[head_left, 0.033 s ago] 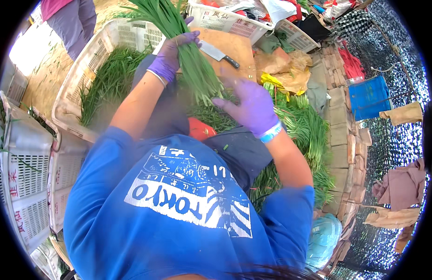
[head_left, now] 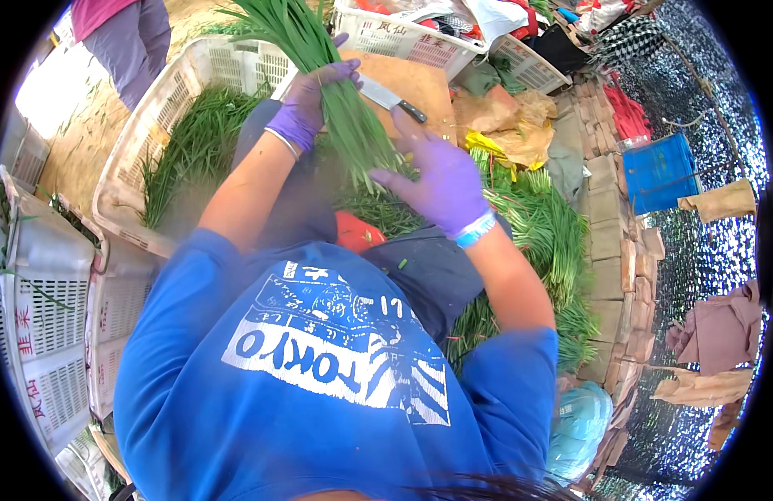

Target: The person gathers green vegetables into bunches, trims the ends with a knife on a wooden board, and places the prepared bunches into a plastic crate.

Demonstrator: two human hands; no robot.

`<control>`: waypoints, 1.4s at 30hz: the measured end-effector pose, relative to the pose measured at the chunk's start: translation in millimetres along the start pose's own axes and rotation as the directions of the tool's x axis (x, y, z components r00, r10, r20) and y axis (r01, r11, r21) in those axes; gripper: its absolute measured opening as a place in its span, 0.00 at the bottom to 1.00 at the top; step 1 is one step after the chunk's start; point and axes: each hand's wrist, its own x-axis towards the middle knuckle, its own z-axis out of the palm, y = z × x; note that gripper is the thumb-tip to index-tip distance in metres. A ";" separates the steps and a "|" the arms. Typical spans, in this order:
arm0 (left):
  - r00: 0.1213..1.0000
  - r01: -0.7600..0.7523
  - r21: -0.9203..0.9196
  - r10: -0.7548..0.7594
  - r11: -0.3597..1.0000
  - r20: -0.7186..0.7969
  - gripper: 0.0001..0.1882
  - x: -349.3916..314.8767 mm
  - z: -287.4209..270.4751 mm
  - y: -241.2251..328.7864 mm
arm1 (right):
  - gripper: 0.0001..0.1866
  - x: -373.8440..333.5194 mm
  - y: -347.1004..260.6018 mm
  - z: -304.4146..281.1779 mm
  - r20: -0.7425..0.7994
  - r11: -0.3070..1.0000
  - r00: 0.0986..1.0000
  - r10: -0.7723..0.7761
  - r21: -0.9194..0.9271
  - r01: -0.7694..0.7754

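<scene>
My left hand (head_left: pixel 310 104), in a purple glove, is closed around a thick bunch of garlic chives (head_left: pixel 353 125). The leaf tips fan out above the hand, and the pale stem ends point down toward my right. Beside those stem ends my right hand (head_left: pixel 445 179), also gloved in purple, is spread with thumb and fingers apart; its fingertips are slightly blurred. Just beyond it, a knife (head_left: pixel 391 98) with a black handle lies on a wooden board (head_left: pixel 424 71), its blade partly covered by the bunch.
A white crate (head_left: pixel 119 179) at the left holds loose green leaves (head_left: pixel 199 129). Tied bunches of chives (head_left: pixel 541 225) are heaped at my right, beside a low brick wall (head_left: pixel 605 200). More crates (head_left: pixel 57 301) stand at the far left. A person (head_left: pixel 132 42) stands at the upper left.
My right hand has shifted slightly left, closer to the stem ends of the bunch. The left hand and the chives stay almost in place.
</scene>
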 end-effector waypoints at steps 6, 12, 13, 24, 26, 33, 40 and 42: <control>0.998 -0.009 0.053 0.012 0.999 -0.058 0.30 -11.7 11.9 4.7 | 0.11 -22.9 27.8 60.6 -0.128 0.995 0.987 -0.097 0.012 0.099; 0.990 -0.102 -0.088 0.093 0.991 -0.105 0.30 -6.9 -33.3 10.1 | 0.14 -91.1 29.7 70.2 0.199 0.973 0.955 -0.221 -0.023 0.230; 0.986 -0.129 -0.077 0.119 0.989 -0.119 0.29 -6.7 -36.1 12.7 | 0.15 -100.9 33.1 69.1 0.326 0.980 0.928 -0.180 -0.024 0.199; 0.990 -0.126 -0.092 0.119 0.988 -0.076 0.29 -5.1 -38.1 12.0 | 0.25 -14.3 -5.8 24.0 -0.104 0.966 0.978 -0.179 -0.208 0.155; 0.996 -0.083 -0.118 0.078 0.989 -0.047 0.29 -4.1 -28.7 2.6 | 0.14 -3.1 0.8 43.9 -0.086 0.959 0.974 -0.210 -0.211 0.188; 0.986 -0.164 -0.221 0.150 0.961 -0.077 0.28 -13.2 -34.6 21.1 | 0.05 -44.9 5.4 45.0 -0.146 0.956 0.946 -0.289 -0.096 0.277; 0.979 -0.189 -0.138 0.176 0.972 -0.099 0.31 -18.3 -32.0 3.7 | 0.24 -55.0 11.3 19.9 0.002 0.994 0.994 -0.106 0.042 0.106; 0.984 -0.166 -0.137 0.154 0.977 -0.095 0.32 -18.7 -17.4 -6.1 | 0.19 -35.1 0.1 24.9 -0.137 0.998 0.989 -0.063 0.005 0.064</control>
